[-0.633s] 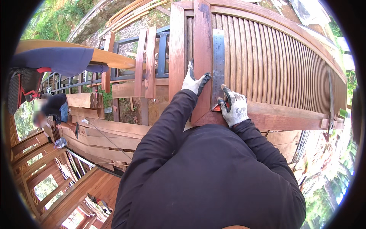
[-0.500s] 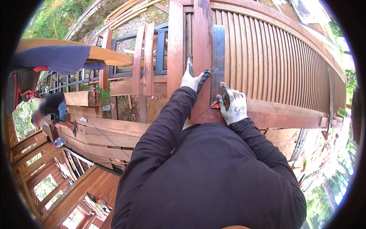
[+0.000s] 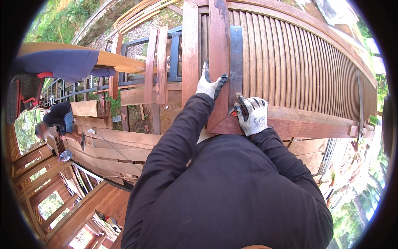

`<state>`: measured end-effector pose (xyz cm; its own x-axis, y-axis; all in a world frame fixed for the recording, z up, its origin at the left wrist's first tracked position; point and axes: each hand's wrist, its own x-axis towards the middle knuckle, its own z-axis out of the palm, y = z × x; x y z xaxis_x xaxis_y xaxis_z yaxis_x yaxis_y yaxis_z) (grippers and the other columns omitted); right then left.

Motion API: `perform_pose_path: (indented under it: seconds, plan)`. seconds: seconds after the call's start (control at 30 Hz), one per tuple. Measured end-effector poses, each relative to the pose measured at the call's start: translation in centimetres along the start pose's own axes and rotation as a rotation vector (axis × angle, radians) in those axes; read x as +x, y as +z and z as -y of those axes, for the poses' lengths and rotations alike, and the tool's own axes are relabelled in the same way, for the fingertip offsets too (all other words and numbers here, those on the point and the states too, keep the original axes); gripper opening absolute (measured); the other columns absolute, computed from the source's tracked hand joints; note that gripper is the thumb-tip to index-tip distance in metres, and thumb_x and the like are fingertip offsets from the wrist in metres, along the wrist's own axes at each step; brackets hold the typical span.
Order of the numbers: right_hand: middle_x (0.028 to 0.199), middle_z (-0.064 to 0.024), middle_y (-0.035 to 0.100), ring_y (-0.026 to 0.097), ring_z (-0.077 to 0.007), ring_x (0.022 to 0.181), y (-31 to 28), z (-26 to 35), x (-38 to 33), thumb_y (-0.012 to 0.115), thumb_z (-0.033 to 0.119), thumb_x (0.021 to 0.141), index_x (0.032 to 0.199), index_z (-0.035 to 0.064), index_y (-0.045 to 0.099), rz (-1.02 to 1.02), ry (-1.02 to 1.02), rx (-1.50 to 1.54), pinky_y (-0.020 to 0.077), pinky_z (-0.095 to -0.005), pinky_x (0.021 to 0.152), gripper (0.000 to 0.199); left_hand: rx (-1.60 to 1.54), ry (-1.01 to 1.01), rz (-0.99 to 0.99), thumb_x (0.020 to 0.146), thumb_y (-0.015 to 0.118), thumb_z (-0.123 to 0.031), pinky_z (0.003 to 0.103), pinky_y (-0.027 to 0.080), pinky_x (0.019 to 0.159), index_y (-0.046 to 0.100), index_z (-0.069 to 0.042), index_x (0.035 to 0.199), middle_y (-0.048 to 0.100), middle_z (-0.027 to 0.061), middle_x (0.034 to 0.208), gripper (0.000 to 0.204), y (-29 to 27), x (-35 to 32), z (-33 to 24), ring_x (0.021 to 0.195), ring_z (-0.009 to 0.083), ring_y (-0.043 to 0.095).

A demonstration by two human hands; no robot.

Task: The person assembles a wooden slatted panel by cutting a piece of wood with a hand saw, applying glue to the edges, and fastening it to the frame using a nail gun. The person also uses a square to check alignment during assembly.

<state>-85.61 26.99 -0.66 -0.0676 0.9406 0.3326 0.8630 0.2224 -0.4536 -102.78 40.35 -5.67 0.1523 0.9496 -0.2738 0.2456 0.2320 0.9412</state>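
shifted only slightly since 0.6 s ago: left hand (image 3: 210,85), in a white and dark work glove, now sits a touch higher on the upright reddish-brown wooden plank (image 3: 219,62), fingers spread and pressed flat, gripping nothing. right hand (image 3: 252,114), in a white glove, curled shut around a small red and dark marking tool (image 3: 237,111), tip touching the lower end of the long flat grey steel ruler (image 3: 236,62). ruler lies along the right edge of the plank, against the ribbed curved wooden panel (image 3: 298,66), apparently unmoved between frames. plank stands above the horizontal reddish wooden rail (image 3: 315,124). judging from the steadier, planted left hand, looks like bracing the plank for a mark or cut along the ruler, barely begun. otherwise unchanged: dark sleeves in the same pose, another person (image 3: 56,118) crouched at far left among stacked boards (image 3: 107,149).
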Motion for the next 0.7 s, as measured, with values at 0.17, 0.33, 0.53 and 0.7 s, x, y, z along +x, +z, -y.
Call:
perform_pose_path:
  seconds: [0.17, 0.33, 0.53, 0.7]
  plan:
    - [0.104, -0.0022, 0.064, 0.059, -0.0244, 0.102, -0.2, 0.4, -0.2, 0.078, 0.019, 0.083, 0.133, 0.0182, 0.064, -0.032, -0.027, -0.022, 0.0392, -0.0523, 0.102, 0.052, -0.038, -0.049, 0.008, 0.086, 0.085, -0.027, 0.032, 0.044, 0.110, 0.019, 0.001, 0.160, 0.047, 0.0202, 0.148, 0.103, -0.1, -0.1, 0.0, 0.133, 0.0241, 0.050]
    - [0.109, -0.0005, 0.064, 0.058, -0.0243, 0.105, -1.2, 0.8, -0.3, 0.077, 0.018, 0.082, 0.133, 0.0199, 0.065, 0.012, -0.014, -0.054, 0.0349, -0.0570, 0.107, 0.052, 0.019, -0.064, 0.018, 0.086, 0.081, -0.031, 0.035, 0.036, 0.118, 0.020, -0.007, 0.162, 0.039, 0.0233, 0.158, 0.100, -0.1, -0.5, -1.0, 0.146, 0.0309, 0.041]
    - [0.115, -0.0003, 0.065, 0.057, -0.0247, 0.114, -1.6, 0.4, -0.9, 0.076, 0.015, 0.082, 0.129, 0.0196, 0.067, 0.053, -0.017, -0.033, 0.0328, -0.0569, 0.111, 0.049, 0.012, -0.018, -0.008, 0.086, 0.083, -0.031, 0.033, 0.040, 0.113, 0.021, 0.000, 0.160, 0.045, 0.0220, 0.151, 0.102, -0.1, -0.4, -0.7, 0.138, 0.0269, 0.047]
    - [0.113, -0.0019, 0.067, 0.060, -0.0247, 0.112, -1.5, 0.0, -0.9, 0.073, 0.012, 0.083, 0.127, 0.0189, 0.068, 0.055, -0.002, 0.026, 0.0379, -0.0514, 0.104, 0.045, 0.010, -0.017, -0.004, 0.086, 0.084, -0.029, 0.032, 0.043, 0.109, 0.022, 0.003, 0.159, 0.051, 0.0200, 0.145, 0.101, -0.1, -0.4, -0.7, 0.130, 0.0234, 0.052]
